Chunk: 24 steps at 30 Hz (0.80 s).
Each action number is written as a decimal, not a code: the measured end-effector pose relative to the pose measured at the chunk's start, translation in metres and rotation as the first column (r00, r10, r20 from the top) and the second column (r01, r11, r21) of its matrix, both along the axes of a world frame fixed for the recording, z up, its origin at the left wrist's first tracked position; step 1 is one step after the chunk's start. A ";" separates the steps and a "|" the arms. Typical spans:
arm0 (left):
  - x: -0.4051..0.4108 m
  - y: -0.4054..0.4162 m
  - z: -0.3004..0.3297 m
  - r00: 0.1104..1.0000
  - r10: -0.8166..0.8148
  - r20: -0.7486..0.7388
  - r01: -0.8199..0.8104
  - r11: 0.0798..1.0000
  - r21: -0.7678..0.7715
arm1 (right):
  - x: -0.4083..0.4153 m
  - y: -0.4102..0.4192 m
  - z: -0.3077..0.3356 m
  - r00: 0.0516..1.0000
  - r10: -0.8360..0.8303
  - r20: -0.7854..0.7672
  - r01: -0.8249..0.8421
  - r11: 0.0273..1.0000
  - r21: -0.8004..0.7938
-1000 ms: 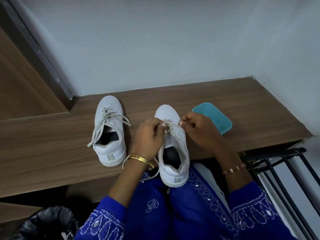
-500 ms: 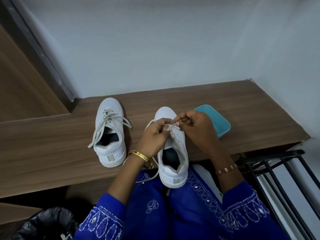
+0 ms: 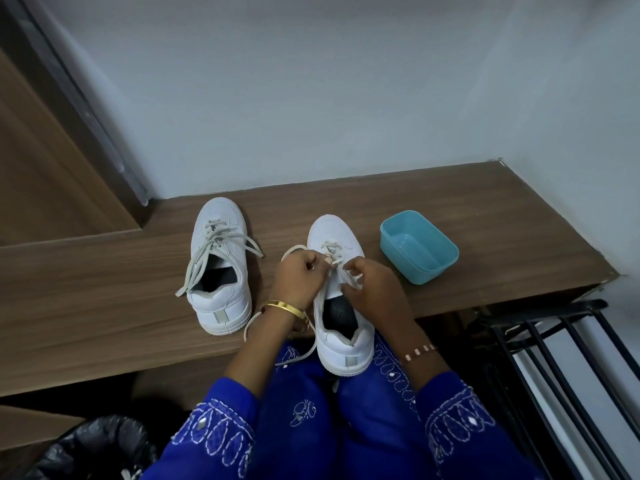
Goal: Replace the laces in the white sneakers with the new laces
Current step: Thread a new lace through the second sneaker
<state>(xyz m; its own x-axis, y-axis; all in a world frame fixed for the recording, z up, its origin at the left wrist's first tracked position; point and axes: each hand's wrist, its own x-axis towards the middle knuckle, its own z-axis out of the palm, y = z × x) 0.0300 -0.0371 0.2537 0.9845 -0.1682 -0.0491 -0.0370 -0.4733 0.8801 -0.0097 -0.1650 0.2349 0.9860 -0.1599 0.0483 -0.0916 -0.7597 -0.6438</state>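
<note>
Both hands pinching the lace [image 3: 334, 263] of the near sneaker [image 3: 341, 299]: left hand [image 3: 299, 280] at 9 o'clock, right hand [image 3: 375, 289] at 3. Heel overhanging the tabletop [image 3: 104, 306] edge.

Left hand [image 3: 300, 277] and right hand [image 3: 372, 289] cover the mid eyelets of the near sneaker [image 3: 341, 299]; each grip on the lace [image 3: 332, 259] partly hidden by curled fingers. Lace tail passes behind left wrist. Black bin bag [image 3: 86, 448] cut off at bottom edge. Metal rack [image 3: 554, 358] cut off right.
</note>
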 end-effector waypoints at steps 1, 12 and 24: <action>-0.002 -0.001 -0.001 1.000 -0.019 0.011 0.018 0.999 0.028 | 0.000 0.000 -0.002 0.999 -0.021 0.035 0.022 1.000 -0.015; -0.012 -0.020 0.004 0.961 -0.132 0.243 -0.044 0.796 0.604 | 0.000 -0.015 -0.013 0.989 -0.148 0.002 0.143 0.961 0.237; -0.011 -0.028 -0.004 0.979 0.076 0.191 -0.160 0.864 0.477 | 0.000 -0.016 -0.020 0.988 -0.156 -0.009 0.153 0.954 0.256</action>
<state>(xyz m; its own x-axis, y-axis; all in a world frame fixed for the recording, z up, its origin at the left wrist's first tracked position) 0.0194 -0.0650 0.2497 0.9968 -0.0461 0.0659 -0.0738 -0.8497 0.5221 -0.0095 -0.1811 0.2145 0.9478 -0.3189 -0.0027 -0.1864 -0.5471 -0.8160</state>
